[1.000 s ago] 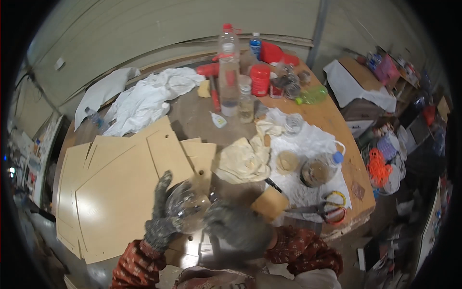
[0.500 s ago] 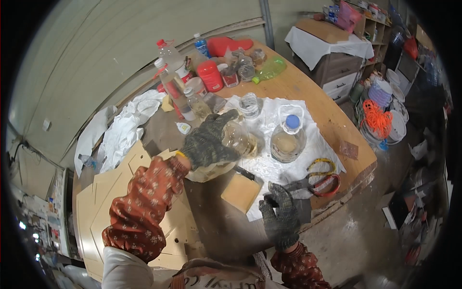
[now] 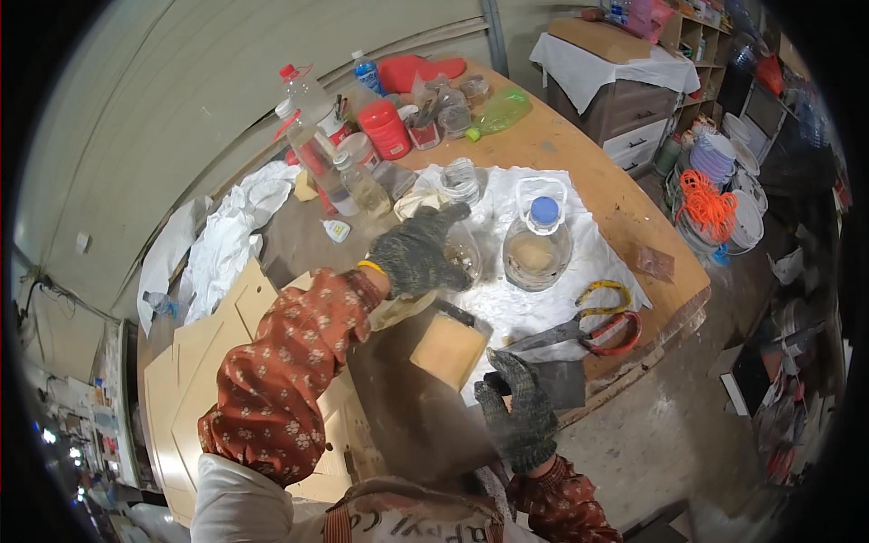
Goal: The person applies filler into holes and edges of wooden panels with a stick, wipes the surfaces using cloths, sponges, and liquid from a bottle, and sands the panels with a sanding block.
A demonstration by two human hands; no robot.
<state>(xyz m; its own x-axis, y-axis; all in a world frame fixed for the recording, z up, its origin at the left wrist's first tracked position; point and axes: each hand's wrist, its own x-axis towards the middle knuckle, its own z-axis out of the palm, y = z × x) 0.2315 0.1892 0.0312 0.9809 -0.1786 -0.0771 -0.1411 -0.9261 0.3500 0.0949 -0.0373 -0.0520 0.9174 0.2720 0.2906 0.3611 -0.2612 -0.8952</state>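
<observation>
My left hand [image 3: 421,249], in a dark knitted glove, has its fingers round the near side of a clear plastic container [image 3: 464,252]. A pale, crumpled cloth-like piece [image 3: 398,310] shows from under that hand; most of it is hidden. My right hand [image 3: 520,412], gloved alike, hovers over the table's front edge with thumb and fingers apart, apparently holding nothing. Just beyond it lie scissors [image 3: 605,333] with red and yellow handles. Between the hands is a tan square block [image 3: 448,351] with a dark strip along its edge.
A blue-capped clear jug [image 3: 537,258] stands on white sheeting [image 3: 588,235]. Behind are a cut clear bottle [image 3: 461,181], a red jar [image 3: 385,128], a green bottle [image 3: 501,115] and several other bottles. Tan boards [image 3: 204,380] lie at left. Orange rope [image 3: 708,204] rests on buckets at right.
My left hand has shifted right and slightly away, covering more of the clear container. More of the pale piece shows behind it. My right hand stays near the table edge, its fingers slightly turned.
</observation>
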